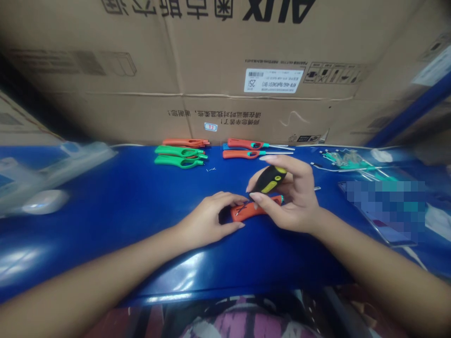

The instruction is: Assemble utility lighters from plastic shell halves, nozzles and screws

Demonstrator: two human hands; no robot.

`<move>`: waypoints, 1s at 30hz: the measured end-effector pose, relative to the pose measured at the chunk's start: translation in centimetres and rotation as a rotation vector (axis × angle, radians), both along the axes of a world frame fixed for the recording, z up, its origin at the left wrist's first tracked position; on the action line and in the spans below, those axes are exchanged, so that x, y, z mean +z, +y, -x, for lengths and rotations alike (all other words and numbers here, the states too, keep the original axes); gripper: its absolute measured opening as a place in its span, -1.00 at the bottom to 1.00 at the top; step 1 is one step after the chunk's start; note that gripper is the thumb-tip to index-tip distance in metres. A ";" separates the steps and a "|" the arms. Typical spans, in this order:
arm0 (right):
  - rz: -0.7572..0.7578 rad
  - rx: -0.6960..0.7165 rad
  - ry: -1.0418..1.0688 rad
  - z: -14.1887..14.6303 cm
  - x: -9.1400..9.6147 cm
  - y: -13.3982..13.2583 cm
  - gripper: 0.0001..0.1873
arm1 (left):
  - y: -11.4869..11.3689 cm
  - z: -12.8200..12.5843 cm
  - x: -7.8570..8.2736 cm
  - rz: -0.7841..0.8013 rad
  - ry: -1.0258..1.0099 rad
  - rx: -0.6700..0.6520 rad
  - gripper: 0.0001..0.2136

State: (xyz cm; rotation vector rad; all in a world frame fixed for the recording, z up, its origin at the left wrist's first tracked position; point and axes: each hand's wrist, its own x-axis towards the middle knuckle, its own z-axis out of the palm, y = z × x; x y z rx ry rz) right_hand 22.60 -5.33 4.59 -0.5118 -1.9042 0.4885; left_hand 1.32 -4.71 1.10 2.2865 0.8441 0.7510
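Note:
My right hand (298, 204) grips a black and yellow screwdriver (270, 180), its shaft slanting down to the left. The screwdriver's tip is at the left part of an orange lighter casing (249, 211) that lies on the blue table; whether it sits on a screw is too small to tell. My left hand (207, 217) is closed round the casing's left end, thumb on the near side and fingers on the far side. A bit of turquoise shows at the casing's right end, partly behind my right hand.
Green lighter casings (176, 160) and orange casings (185, 142) lie at the back. Beside them are orange lighters with metal tubes (243, 154). Small screws (211, 169) lie nearby. Turquoise parts with wires (347, 159) and a phone (378, 216) are right; a cardboard box (211, 56) stands behind.

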 end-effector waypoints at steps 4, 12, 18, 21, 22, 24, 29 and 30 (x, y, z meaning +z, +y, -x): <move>-0.038 0.018 -0.015 -0.1 -0.1 0.1 -0.24 | 0.0 0.0 0.1 0.009 0.000 -0.001 -0.65; -0.009 0.032 -0.017 0.0 -0.2 0.0 -0.22 | 0.1 -0.1 0.0 0.007 -0.008 -0.016 -0.65; -0.002 0.021 -0.023 0.1 -0.6 0.0 -0.25 | 0.2 0.0 -0.1 -0.001 0.001 -0.025 -0.65; -0.009 0.014 -0.042 0.1 -0.7 0.0 -0.25 | 0.2 0.0 -0.1 -0.008 -0.004 -0.027 -0.67; -0.011 0.015 -0.048 0.0 -0.8 0.1 -0.25 | 0.2 0.0 -0.1 -0.008 -0.006 -0.030 -0.67; -0.009 0.014 -0.056 0.0 -0.8 0.1 -0.25 | 0.2 0.0 0.0 -0.005 -0.008 -0.033 -0.68; 0.005 -0.007 -0.081 0.0 -0.8 0.0 -0.25 | 0.1 0.0 0.0 -0.006 0.008 -0.025 -0.69; 0.012 -0.012 -0.082 0.0 -0.7 0.0 -0.26 | 0.1 0.0 0.0 -0.011 0.011 -0.025 -0.68</move>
